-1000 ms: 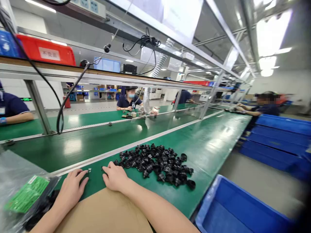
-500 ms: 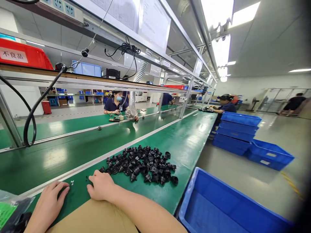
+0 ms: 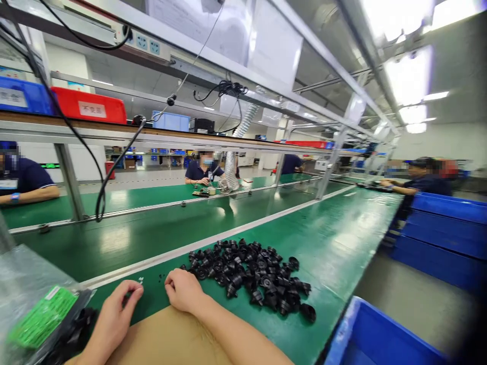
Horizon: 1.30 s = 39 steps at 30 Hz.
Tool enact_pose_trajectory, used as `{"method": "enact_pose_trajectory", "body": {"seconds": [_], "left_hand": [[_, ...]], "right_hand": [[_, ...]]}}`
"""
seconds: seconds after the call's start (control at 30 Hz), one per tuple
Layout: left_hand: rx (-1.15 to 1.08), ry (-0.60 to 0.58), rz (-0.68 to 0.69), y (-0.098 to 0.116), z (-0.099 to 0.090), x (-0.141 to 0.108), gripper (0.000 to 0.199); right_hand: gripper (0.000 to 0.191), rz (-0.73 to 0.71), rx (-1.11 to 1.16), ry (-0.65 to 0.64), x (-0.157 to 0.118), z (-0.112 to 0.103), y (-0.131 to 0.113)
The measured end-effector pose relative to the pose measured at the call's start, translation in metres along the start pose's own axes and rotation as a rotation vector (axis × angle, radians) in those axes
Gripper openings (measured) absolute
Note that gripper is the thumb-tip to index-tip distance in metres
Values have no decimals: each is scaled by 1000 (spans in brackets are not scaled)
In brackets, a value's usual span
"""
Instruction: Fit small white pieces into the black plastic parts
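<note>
My left hand (image 3: 115,313) is at the near edge of the green bench, thumb and forefinger brought together in a pinch. Whatever may be between those fingertips is too small to make out. Small white pieces (image 3: 141,280) lie just beyond them. My right hand (image 3: 185,290) rests on the bench with its fingers curled in and the thumb against them; their contents are hidden. Tiny black bits (image 3: 161,278) lie between the two hands. Beside my right hand spreads a heap of black plastic fittings (image 3: 247,274), round and stepped in shape.
A clear plastic bag (image 3: 36,271) with a green block (image 3: 42,317) and black parts lies at left. A blue bin (image 3: 384,334) stands by the bench's right edge; stacked blue bins (image 3: 441,223) stand farther off. A black cable (image 3: 99,203) hangs ahead. Co-workers sit across and farther along.
The view has turned left, bringing more of the bag and another co-worker into sight. My right thumb and fingers have drawn together. The left fingertips have closed towards each other; the heap looks unchanged.
</note>
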<state>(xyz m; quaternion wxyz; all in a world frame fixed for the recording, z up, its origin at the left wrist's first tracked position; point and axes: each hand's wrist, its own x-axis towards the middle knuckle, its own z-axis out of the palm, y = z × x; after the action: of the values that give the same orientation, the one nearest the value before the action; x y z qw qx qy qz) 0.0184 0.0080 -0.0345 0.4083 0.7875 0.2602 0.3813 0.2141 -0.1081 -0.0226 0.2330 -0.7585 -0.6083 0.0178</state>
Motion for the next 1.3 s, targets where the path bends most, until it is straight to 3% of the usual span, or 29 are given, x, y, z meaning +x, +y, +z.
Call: {"method": "enact_pose_trajectory", "body": {"seconds": [0.13,0.23,0.33,0.43,0.77,1.3], "left_hand": [[-533,-94,-351,21,24,-16,59],[-754,-129,-454,24,35,-17,59],[-806,-152,-441,23,37,-17,55],[-827,-183,-427,22,37,-18,53],[-721,-163,-412,23,38,-17,57],[-771,-208,-386,19,38,-20,52]], "right_hand": [[12,-97,156,77,0,-3,2],[10,-215,427,154,-1,-9,-7],[12,-285,634,131,-8,-15,-21],[15,-307,696,97,-13,-14,-30],[23,-282,620,62,-10,-7,-26],[13,-274,576,80,-15,-8,-27]]}}
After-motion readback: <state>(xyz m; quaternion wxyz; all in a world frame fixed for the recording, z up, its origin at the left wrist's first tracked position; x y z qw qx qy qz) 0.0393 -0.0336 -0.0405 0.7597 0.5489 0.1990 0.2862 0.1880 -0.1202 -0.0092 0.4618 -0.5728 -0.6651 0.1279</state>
